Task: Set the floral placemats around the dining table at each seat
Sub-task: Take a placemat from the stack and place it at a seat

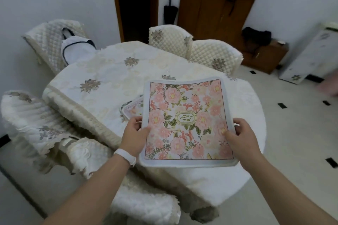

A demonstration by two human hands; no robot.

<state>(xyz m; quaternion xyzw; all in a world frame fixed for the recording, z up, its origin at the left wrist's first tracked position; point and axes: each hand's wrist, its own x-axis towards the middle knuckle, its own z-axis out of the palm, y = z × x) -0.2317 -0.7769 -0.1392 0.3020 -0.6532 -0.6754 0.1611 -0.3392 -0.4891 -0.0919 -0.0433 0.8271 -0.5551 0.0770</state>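
Note:
I hold a pink floral placemat with a pale grey border above the near side of the dining table, which wears a cream embroidered cloth. My left hand, with a white band on its wrist, grips the mat's left edge. My right hand grips its right edge. The mat is slightly curled at its far end. Under its left side, a corner of another floral placemat lies on the cloth, mostly hidden.
Quilted cream-covered chairs stand around the table: one at the back left with a white bag on it, two at the back right, one at the near left. A brown cabinet and doorway lie behind.

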